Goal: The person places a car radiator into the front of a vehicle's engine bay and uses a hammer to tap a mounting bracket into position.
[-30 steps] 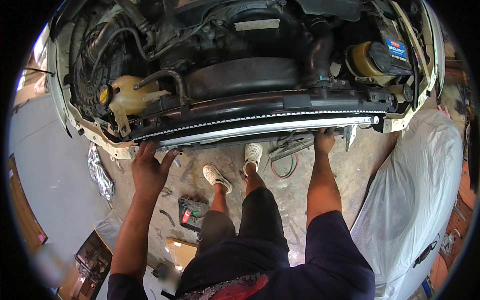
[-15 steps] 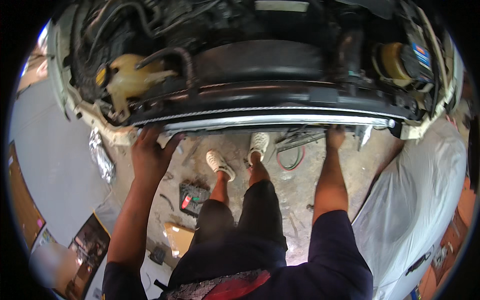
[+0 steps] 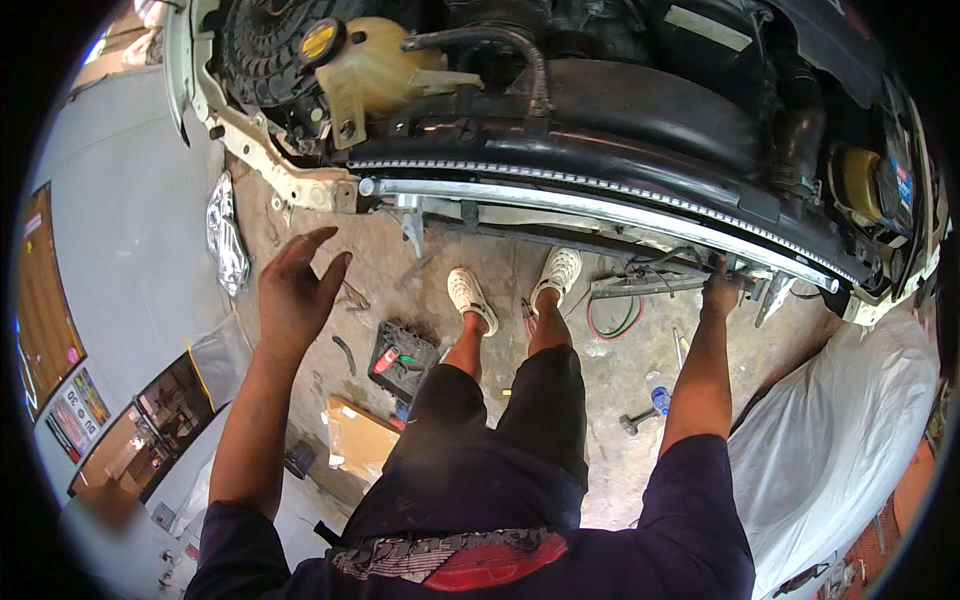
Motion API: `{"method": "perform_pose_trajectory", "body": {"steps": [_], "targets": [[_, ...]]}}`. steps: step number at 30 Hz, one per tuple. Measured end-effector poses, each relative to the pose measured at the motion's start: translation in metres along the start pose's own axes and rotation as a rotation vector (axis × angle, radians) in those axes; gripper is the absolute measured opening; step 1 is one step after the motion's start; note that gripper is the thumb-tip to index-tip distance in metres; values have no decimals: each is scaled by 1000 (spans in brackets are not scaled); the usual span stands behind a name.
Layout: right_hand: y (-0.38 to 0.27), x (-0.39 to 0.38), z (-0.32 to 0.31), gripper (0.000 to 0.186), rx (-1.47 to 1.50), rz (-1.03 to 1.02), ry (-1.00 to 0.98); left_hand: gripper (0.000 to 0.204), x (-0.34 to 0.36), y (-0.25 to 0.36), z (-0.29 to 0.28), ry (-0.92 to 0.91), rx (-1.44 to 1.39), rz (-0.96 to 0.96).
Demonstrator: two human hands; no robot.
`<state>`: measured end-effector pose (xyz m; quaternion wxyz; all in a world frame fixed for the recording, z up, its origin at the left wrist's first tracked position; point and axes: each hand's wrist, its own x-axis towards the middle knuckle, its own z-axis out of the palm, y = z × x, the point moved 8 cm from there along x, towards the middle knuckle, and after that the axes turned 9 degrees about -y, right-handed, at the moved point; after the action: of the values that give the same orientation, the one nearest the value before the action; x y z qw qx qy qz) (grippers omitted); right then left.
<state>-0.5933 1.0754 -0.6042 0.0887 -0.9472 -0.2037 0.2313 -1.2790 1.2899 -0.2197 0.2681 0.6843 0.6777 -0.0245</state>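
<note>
A silver bar (image 3: 600, 205) runs along the front of the car's black radiator (image 3: 590, 150). My left hand (image 3: 298, 285) is off the bar, below and left of its end, fingers apart and slightly curled, holding nothing. My right hand (image 3: 722, 280) grips the front assembly below the bar's right part; its fingertips are partly hidden under the metal. A white-painted body bracket (image 3: 315, 188) lies above my left hand. A yellowish coolant tank (image 3: 385, 75) and a black hose (image 3: 470, 38) sit in the engine bay above.
My feet in white clogs (image 3: 468, 300) stand on concrete (image 3: 620, 470). Around them lie a black tray (image 3: 415, 348), cardboard (image 3: 355, 440), coloured hoses (image 3: 610, 325), a hammer (image 3: 632, 423) and a bottle (image 3: 658, 395). A plastic-covered object (image 3: 830, 440) is on the right, a grey wall (image 3: 120, 250) on the left.
My left hand has let go of the front assembly and moved down, away from it. The view has shifted, so the car appears farther right and tilted. My right hand stays on the assembly.
</note>
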Motion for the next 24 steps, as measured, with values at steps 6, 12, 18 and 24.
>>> {"method": "perform_pose_trajectory", "body": {"steps": [6,12,18,24], "targets": [[-14,-89,9,80,-127,-138,-53,35,-55,-60,41,-145,-88,-107],[-28,-211,83,61,-160,-351,-440,38,-100,-103,70,-214,-63,-53],[-85,-311,118,48,-55,-537,-558,39,-131,-158,88,-317,-169,-155],[-170,-367,119,47,-25,-722,-542,41,-137,-202,87,-254,-132,-49]]}}
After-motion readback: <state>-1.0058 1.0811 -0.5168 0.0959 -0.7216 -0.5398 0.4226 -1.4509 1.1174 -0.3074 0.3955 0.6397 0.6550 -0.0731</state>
